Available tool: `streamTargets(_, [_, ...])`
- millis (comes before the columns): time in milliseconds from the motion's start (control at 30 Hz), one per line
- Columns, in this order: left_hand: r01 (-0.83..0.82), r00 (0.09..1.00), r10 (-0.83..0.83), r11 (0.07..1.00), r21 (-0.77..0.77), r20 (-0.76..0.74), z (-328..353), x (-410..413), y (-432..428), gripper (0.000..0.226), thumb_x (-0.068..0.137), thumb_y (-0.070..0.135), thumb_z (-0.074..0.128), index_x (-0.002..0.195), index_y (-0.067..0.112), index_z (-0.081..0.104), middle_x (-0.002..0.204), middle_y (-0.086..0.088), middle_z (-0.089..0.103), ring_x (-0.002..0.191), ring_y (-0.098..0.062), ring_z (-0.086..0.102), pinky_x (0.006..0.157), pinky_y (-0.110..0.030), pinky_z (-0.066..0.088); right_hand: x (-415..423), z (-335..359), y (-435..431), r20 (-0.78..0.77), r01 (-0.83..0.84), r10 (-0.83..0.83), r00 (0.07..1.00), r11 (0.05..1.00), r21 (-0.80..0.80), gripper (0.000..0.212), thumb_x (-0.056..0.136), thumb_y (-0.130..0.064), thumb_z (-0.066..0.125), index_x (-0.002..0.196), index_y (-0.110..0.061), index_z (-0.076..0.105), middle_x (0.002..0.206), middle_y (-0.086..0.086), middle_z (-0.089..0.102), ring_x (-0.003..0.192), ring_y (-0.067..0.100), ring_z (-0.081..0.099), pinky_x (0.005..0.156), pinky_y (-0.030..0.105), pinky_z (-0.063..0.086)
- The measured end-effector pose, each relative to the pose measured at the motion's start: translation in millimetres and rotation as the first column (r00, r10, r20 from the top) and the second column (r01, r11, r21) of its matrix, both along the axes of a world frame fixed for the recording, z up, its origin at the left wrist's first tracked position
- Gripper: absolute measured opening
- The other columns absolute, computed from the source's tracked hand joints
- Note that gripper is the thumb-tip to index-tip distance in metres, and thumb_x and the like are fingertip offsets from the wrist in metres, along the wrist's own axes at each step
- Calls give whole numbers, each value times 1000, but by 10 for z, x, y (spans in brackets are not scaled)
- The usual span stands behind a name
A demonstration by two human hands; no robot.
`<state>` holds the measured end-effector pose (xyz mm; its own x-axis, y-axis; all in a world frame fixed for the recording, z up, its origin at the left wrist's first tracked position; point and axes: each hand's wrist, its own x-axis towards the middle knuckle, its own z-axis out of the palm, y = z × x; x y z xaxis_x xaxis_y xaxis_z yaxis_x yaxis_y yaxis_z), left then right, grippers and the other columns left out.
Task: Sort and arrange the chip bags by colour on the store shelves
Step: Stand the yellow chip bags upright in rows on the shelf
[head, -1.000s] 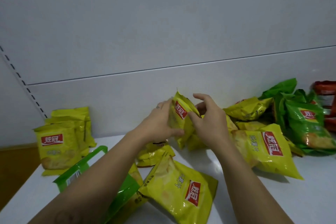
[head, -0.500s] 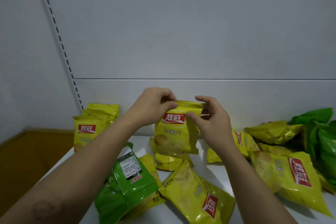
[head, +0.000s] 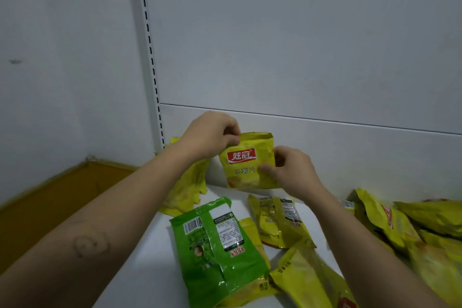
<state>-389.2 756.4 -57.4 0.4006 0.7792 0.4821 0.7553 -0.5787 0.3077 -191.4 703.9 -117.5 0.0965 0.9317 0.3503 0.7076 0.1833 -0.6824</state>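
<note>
Both hands are on one yellow bag [head: 247, 162], held upright just above the back of the white shelf [head: 150, 245], front facing the camera with the red logo showing. Left hand [head: 212, 135] is closed in a pinch on the top left corner, fingers curled over the crimped edge. Right hand [head: 292, 170] grips the right side lower down, thumb pressed on the front and the other fingers wrapped behind.

Just left of it, partly hidden by the left arm, a stack [head: 187, 190] of yellow bags leans at the back wall near the slotted upright [head: 150, 40]. Lying flat in front is a green bag [head: 220, 247], back side up so you can see the barcode and label. Next to that a yellow one [head: 277, 222] also back up, and another yellow bag [head: 305, 280] near the bottom edge. Over on the right there's a loose pile [head: 412, 232] of more yellow bags overlapping each other, can't tell how many
</note>
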Motion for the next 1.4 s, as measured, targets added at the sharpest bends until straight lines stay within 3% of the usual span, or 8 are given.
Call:
streamTargets(133, [-29,992,34,999,45,-124,-50,-89,200,10,83,28,72,91,24,73,93,7,69,90,-14,60,79,-32,48,-36,-84,64,184,29,-13,983,996,-79,43,82,-34,72,122,-22,59,107,-4,65,91,13,61,83,30,49])
streamTargets(267, [-26,952,53,995,93,-302,-140,-93,408,13,85,31,68,96,25,71,100,6,69,97,-17,59,73,-27,40,-12,-246,-21,366,36,38,930,981,-193,45,85,-39,66,126,-24,57,120,-3,61,107,15,58,89,31,47])
streamTargets(367, [-11,914,58,993,118,-402,-231,-74,530,15,87,33,65,98,25,70,103,5,69,100,-18,60,80,-30,39,-7,-335,-69,444,36,93,891,962,-272,45,85,-43,64,126,-28,56,125,-2,58,113,16,55,91,30,46])
streamTargets(567, [-9,883,85,986,165,-463,-375,-23,697,14,87,31,62,97,23,68,105,3,69,103,-20,59,83,-30,36,70,-309,-131,538,43,177,824,927,-372,51,84,-49,63,130,-31,50,131,-2,51,117,17,51,93,30,43])
streamTargets(967, [9,956,40,987,162,-291,-484,-59,542,26,86,27,64,111,22,60,116,0,60,109,-23,53,90,-36,36,239,-254,-326,564,45,223,795,906,-421,64,80,-54,68,137,-36,45,133,-1,47,120,20,49,93,30,41])
streamTargets(1100, [124,973,-84,977,175,-217,-474,100,123,26,83,33,69,108,25,64,114,3,60,108,-21,50,90,-35,35,366,-224,-421,534,58,197,822,904,-423,64,80,-52,70,136,-37,45,134,-1,48,119,20,49,90,29,41])
streamTargets(1267, [220,853,-290,954,-204,-435,-576,477,-418,36,83,53,64,114,34,58,110,12,59,103,-11,53,81,-31,44,528,-329,-553,424,49,139,895,913,-404,57,81,-47,71,132,-36,50,132,-2,52,114,16,55,87,28,44])
streamTargets(1400, [189,716,-301,952,-241,-630,-807,746,-578,49,80,57,64,118,28,53,117,2,54,107,-22,55,70,-31,37,663,-396,-607,347,53,79,935,933,-355,55,80,-41,74,130,-33,53,130,-4,55,100,13,63,86,28,48])
